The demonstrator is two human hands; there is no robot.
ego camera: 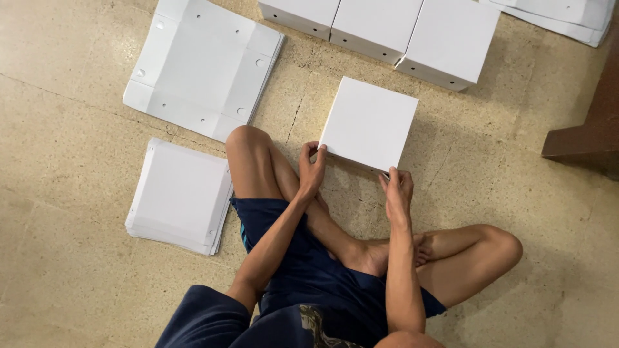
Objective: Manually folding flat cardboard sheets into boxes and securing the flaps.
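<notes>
Closing stage of a box assembly, by the look of it: white square box (369,122) resting on the stone floor (64,129) just ahead of crossed legs. Left hand (312,169) at the box's near left corner, fingers curled over the edge, pinching it. Right hand (398,191) at the near right corner, fingertips pressed to the side wall, grip only partly visible. Next move, probably: firm, even pressure on both corners. Beyond the box, three finished boxes (380,26), tops cut off. Left of the box, flat blanks (203,64) and a smaller stack of sheets (180,196). Near wall of the box hidden.
</notes>
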